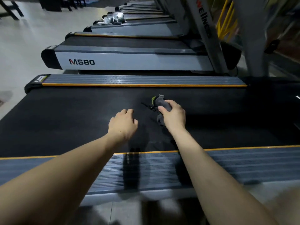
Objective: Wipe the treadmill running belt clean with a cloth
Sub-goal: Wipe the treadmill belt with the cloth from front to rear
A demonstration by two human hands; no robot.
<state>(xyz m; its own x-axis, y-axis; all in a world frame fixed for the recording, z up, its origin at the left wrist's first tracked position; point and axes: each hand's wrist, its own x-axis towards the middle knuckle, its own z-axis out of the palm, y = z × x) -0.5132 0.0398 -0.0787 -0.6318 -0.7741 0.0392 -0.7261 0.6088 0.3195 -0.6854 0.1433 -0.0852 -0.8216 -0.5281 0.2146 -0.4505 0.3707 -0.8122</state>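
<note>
The black running belt of the nearest treadmill stretches across the view between two grey ribbed side rails with orange edges. A bunched grey cloth with a green patch lies on the belt right of centre. My right hand grips that cloth from above, fingers curled round it. My left hand hovers over or rests on the belt just left of the cloth, fingers loosely bent, holding nothing.
The near side rail lies under my forearms. Beyond the far rail stands a row of further treadmills, the closest marked MS80. Grey uprights rise at the right. Pale floor lies to the left.
</note>
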